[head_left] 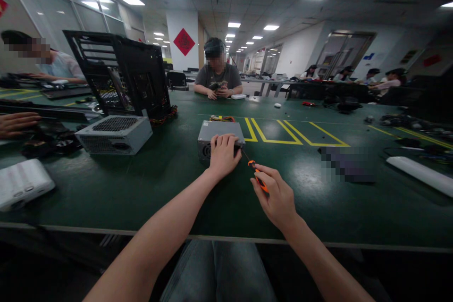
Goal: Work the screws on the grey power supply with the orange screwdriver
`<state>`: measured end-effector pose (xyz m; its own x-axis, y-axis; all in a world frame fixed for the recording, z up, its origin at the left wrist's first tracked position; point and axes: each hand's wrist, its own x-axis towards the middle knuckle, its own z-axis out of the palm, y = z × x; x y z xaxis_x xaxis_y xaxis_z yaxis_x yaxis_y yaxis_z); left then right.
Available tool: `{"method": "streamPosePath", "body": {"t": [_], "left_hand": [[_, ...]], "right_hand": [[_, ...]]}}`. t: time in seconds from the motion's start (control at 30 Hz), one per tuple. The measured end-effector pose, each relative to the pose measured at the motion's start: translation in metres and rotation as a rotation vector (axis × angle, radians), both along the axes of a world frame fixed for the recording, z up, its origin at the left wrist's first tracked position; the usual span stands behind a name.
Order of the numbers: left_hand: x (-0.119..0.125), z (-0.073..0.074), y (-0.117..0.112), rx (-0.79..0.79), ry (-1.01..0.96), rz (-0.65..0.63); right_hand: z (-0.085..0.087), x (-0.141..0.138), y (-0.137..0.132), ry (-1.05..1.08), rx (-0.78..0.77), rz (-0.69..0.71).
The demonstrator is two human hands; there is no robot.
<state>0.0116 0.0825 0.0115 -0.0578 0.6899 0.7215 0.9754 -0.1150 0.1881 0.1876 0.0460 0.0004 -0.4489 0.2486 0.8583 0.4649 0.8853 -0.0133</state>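
Observation:
A grey computer power supply (221,128) rests on the green table in front of me, with bundled wires behind it. My left hand (224,153) grips its near right part, fingers bent over the top edge, covering some of the face with the fan grille. In my right hand (274,193) is a screwdriver (261,180) with an orange and black handle. Its thin shaft slants up and left to the right front corner of the power supply, beside my left fingers. Whether the tip sits in a screw I cannot tell.
To the left stand a second power supply (115,134) and an open black computer case (123,73). A white box-like device (24,184) lies at the near left, a white bar (421,174) at the right. Another person's hand (19,125) reaches in from the left; a person (218,75) sits opposite.

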Motion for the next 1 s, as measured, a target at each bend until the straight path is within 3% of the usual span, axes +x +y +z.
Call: {"method": "streamPosePath", "body": {"t": [0.43,0.63,1.0], "left_hand": [[0.0,0.0005,-0.0006,-0.003,0.007,-0.002],[-0.0003,0.0005,-0.0006,0.007,0.008,-0.009],[0.0001,-0.0007,0.0001,0.009,-0.002,-0.002]], "right_hand": [[0.0001,-0.002,-0.0015,-0.026,0.009,0.024],[0.0032,0.0002,-0.0011,0.047,-0.022,-0.042],[-0.0003,-0.0011,-0.0001,0.02,-0.011,0.031]]}}
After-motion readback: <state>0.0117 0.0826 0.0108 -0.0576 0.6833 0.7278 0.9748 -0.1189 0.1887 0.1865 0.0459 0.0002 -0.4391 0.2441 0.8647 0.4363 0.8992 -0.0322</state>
